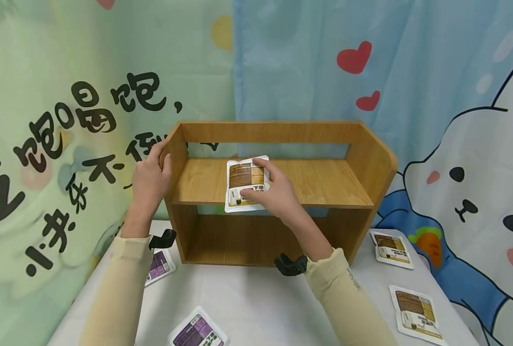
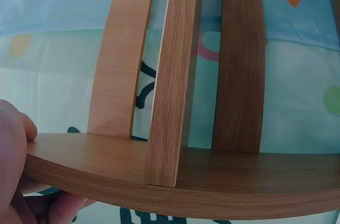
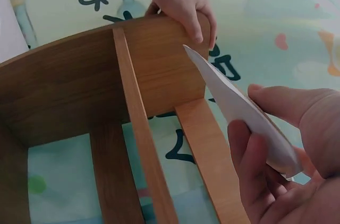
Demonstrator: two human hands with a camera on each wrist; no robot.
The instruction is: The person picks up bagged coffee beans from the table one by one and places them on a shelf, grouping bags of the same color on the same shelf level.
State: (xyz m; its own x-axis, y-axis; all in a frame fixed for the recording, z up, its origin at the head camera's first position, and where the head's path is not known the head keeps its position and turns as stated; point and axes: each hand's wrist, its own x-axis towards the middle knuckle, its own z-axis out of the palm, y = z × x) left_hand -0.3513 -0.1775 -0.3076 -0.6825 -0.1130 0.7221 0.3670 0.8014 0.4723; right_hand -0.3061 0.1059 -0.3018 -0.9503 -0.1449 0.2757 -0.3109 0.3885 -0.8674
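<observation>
My right hand (image 1: 279, 193) holds a white packet (image 1: 244, 179) with a brown and yellow label, pinched between thumb and fingers. In the head view the packet overlaps the upper board of a two-tier wooden shelf (image 1: 325, 178). Seen from the right wrist, its plain white back (image 3: 249, 118) is slim and tapers to a corner. My left hand (image 1: 149, 181) grips the shelf's left side panel near the top, and the left wrist view has the thumb on one face of the panel (image 2: 85, 157), with fingers on the other.
Two similar brown-label packets, one by the shelf (image 1: 392, 250) and one nearer (image 1: 417, 315), lie on the white table (image 1: 247, 307) at right. At left and front are purple-label packets (image 1: 160, 265) (image 1: 199, 329). Printed curtains (image 1: 291, 62) hang behind the shelf.
</observation>
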